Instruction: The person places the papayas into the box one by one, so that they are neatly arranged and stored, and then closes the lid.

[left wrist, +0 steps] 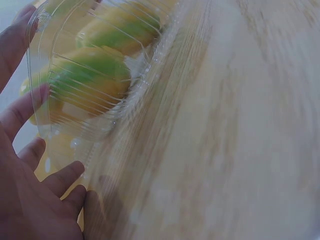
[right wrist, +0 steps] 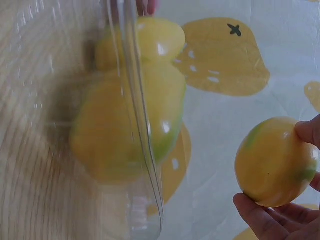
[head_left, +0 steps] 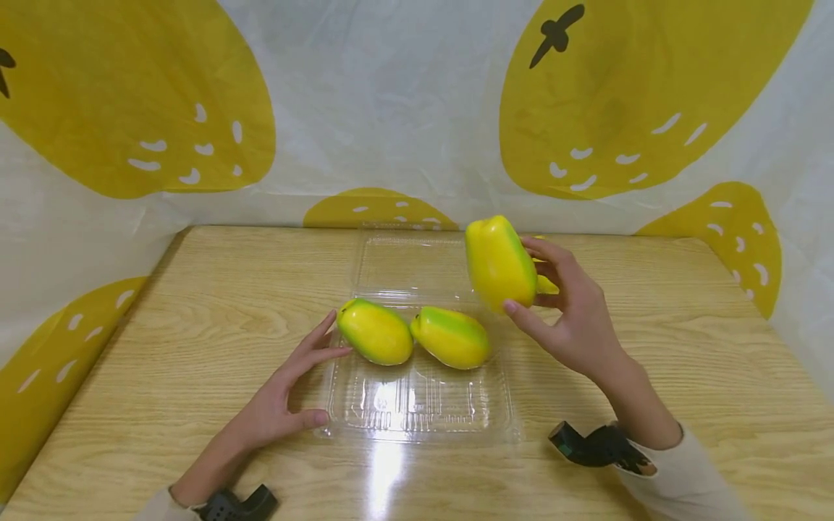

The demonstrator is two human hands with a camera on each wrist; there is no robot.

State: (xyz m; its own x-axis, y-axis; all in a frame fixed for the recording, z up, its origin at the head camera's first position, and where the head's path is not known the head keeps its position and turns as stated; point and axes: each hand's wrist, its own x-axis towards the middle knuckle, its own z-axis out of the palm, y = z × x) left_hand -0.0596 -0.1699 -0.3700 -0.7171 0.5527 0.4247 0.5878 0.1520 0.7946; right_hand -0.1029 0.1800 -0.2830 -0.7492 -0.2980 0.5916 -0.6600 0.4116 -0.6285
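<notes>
Right hand (head_left: 573, 318): fingers curl round a yellow-green plastic mango (head_left: 498, 264), lifted above the tray's far right corner.
Left hand (head_left: 287, 394): flat, fingers straight, steadying the left edge of the clear plastic clamshell tray (head_left: 420, 401).
In tray: two yellow-green mangoes (head_left: 376, 331), side by side.
Wooden table (head_left: 195, 289): carries the tray.

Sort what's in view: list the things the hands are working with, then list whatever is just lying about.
In use:
- held mango, gripped by the right hand
- clear plastic tray, steadied by the left hand
- two mangoes in the tray: left one, right one

Just lying about:
- wooden table
- fruit-print backdrop
</notes>
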